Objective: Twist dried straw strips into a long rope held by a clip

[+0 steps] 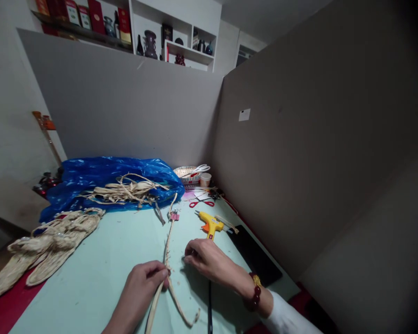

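**A:** What are the hands doing?

**B:** The left hand, at six o'clock on the pale green table mat, pinches a long twisted strand of dried straw-coloured fibre between thumb and fingertips. The right hand, just beside it at about five o'clock, rests curled on the mat near the strand; whether it grips anything I cannot tell.

**B:** The strand runs from a small pink binder clip near the centre of the mat down toward the person, passing between the two hands, with two loose tails below the left hand.

**A:** How would one twist it well?

**B:** My judgement: keep the strand taut against the clip, pinch close to the last twist, and feed both tails evenly so the cord stays tight.

**A:** What else is nearby?

**B:** A yellow glue gun at two o'clock from the hands, red-handled scissors beyond it, a blue plastic bag of loose fibre at eleven o'clock, and woven straw sandals at nine o'clock.
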A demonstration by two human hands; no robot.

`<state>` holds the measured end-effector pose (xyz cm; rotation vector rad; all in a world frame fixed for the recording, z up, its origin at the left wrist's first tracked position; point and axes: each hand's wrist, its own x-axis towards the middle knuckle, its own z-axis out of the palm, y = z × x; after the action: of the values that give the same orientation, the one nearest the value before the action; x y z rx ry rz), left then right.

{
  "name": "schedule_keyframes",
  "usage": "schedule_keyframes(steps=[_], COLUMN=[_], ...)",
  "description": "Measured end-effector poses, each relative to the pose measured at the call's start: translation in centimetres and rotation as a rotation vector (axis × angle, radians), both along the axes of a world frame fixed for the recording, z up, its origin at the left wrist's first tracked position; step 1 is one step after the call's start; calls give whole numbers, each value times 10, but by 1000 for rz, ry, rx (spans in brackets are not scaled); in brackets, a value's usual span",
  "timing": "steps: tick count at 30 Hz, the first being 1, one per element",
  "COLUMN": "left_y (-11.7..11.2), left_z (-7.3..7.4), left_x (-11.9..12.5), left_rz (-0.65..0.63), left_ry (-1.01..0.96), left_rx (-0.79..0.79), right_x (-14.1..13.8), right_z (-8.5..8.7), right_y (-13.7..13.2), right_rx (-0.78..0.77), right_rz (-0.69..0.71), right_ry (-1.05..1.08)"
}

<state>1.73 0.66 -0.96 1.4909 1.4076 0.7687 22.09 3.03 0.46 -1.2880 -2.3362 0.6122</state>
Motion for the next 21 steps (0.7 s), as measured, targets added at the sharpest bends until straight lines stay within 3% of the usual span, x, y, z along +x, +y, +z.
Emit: schedule_keyframes(steps=[4, 8, 13, 21], left_y=[-1, -1, 4, 7], left_z=[3, -3, -14, -13], left_x=[2, 1, -2, 0], left_rz=[-6, -18, -7, 25], left_ry=[5, 30, 54, 53], left_rx=[1, 3, -2, -22], right_x=[-9, -28, -56, -62], right_z=[4, 4, -4, -14], right_y=[13, 65, 126, 148], right_rx=[50, 25, -91, -76], right_rz=[-93, -297, -381, -393], right_ry=[11, -53, -27, 0])
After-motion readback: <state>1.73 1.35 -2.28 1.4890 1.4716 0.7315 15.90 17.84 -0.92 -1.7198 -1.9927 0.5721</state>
